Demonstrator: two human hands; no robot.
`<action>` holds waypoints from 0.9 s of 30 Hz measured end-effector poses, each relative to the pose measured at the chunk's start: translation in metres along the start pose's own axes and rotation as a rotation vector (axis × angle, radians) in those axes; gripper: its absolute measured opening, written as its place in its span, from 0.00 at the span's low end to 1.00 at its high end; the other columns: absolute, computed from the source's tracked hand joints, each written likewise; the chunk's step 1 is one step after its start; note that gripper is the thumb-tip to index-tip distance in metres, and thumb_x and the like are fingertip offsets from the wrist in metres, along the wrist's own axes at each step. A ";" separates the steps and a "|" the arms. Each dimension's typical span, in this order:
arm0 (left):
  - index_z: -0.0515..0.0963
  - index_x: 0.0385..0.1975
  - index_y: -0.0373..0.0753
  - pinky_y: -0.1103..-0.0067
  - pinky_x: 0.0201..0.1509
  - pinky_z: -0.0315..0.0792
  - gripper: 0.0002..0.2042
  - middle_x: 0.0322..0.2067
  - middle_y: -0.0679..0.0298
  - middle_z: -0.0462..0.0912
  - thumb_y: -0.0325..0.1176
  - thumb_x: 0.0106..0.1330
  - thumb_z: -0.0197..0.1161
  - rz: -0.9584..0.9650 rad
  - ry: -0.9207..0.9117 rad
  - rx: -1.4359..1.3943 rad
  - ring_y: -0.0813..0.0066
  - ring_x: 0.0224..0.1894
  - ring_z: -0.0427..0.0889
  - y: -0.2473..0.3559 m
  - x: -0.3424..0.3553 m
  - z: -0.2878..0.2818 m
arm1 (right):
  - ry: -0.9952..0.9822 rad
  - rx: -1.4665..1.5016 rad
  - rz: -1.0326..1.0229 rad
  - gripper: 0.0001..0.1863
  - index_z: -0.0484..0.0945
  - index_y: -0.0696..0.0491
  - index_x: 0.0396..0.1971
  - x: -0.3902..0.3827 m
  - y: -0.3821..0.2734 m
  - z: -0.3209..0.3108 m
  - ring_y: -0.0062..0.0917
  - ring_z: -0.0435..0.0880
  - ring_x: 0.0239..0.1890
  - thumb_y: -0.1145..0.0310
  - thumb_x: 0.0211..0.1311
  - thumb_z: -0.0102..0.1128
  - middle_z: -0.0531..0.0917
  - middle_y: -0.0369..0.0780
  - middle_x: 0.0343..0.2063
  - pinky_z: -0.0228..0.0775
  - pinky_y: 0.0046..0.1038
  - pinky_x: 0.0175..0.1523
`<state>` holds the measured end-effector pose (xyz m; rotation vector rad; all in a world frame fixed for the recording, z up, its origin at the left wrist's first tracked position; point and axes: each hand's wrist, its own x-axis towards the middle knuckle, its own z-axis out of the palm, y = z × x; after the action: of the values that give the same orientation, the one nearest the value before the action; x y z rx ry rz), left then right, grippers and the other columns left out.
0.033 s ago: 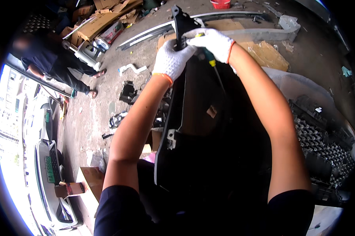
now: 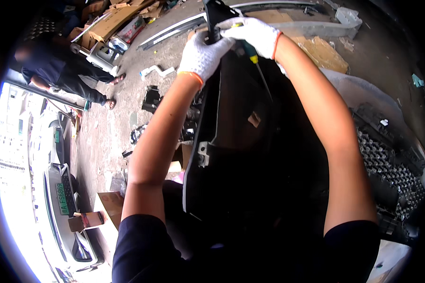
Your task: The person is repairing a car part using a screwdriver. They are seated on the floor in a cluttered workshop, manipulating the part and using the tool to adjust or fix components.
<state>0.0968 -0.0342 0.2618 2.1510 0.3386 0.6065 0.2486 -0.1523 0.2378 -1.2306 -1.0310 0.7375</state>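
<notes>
A large black car body panel (image 2: 236,113) stands in front of me, its narrow upper end (image 2: 214,12) reaching away from me. My left hand (image 2: 203,55), in a white knit glove with an orange cuff, is closed at the panel's left edge near that end. My right hand (image 2: 255,35), gloved alike, is closed beside it with fingertips at the same spot. A screwdriver (image 2: 254,59) with a green and yellow handle is tucked in the right hand, its shaft pointing down and right. Whatever lies between the fingertips is hidden. Lower on the panel's edge sits a pale metal bracket (image 2: 203,155).
At left stands a person in dark clothes (image 2: 66,70). Cardboard (image 2: 120,23) is piled behind, near a white bent pipe (image 2: 156,71). A car bumper (image 2: 64,207) and a carton (image 2: 109,207) are at lower left. A black mesh grille (image 2: 391,174) lies at right.
My hands and the panel appear slightly higher in the picture, and the surroundings have shifted a little too. Both hands keep their place at the panel's edge.
</notes>
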 end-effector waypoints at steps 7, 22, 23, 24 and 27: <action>0.61 0.66 0.26 0.74 0.59 0.73 0.43 0.53 0.48 0.78 0.44 0.56 0.76 -0.024 -0.044 0.057 0.65 0.55 0.78 0.020 -0.022 -0.017 | 0.019 -0.025 -0.005 0.13 0.82 0.54 0.43 0.004 -0.023 0.022 0.19 0.76 0.19 0.62 0.65 0.60 0.81 0.35 0.24 0.68 0.23 0.23; 0.47 0.74 0.34 0.68 0.75 0.54 0.60 0.69 0.44 0.60 0.34 0.39 0.83 0.031 -0.640 0.622 0.57 0.73 0.58 0.118 -0.140 -0.052 | -0.015 -0.132 0.044 0.08 0.84 0.48 0.34 -0.003 -0.036 0.015 0.20 0.71 0.13 0.63 0.64 0.58 0.78 0.34 0.18 0.63 0.28 0.15; 0.48 0.73 0.34 0.68 0.75 0.54 0.58 0.68 0.43 0.62 0.31 0.42 0.80 -0.014 -0.611 0.680 0.56 0.72 0.60 0.119 -0.141 -0.048 | 0.006 -0.146 0.085 0.08 0.84 0.47 0.36 -0.007 -0.037 0.012 0.20 0.72 0.13 0.63 0.64 0.58 0.78 0.34 0.19 0.63 0.28 0.15; 0.47 0.73 0.33 0.68 0.75 0.56 0.57 0.67 0.42 0.62 0.31 0.43 0.79 0.014 -0.556 0.663 0.55 0.72 0.60 0.112 -0.146 -0.051 | 0.007 -0.143 0.057 0.08 0.84 0.47 0.36 -0.005 -0.037 0.016 0.20 0.72 0.13 0.63 0.64 0.58 0.78 0.34 0.19 0.63 0.27 0.14; 0.47 0.73 0.33 0.67 0.72 0.61 0.55 0.67 0.39 0.62 0.30 0.45 0.77 0.045 -0.444 0.598 0.53 0.71 0.62 0.087 -0.155 -0.057 | 0.040 -0.108 0.035 0.09 0.85 0.48 0.38 -0.003 -0.033 0.019 0.21 0.73 0.13 0.64 0.63 0.59 0.79 0.34 0.20 0.63 0.27 0.14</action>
<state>-0.0618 -0.1167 0.3145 2.7893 0.2437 0.0258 0.2278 -0.1544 0.2694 -1.3544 -1.0294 0.6885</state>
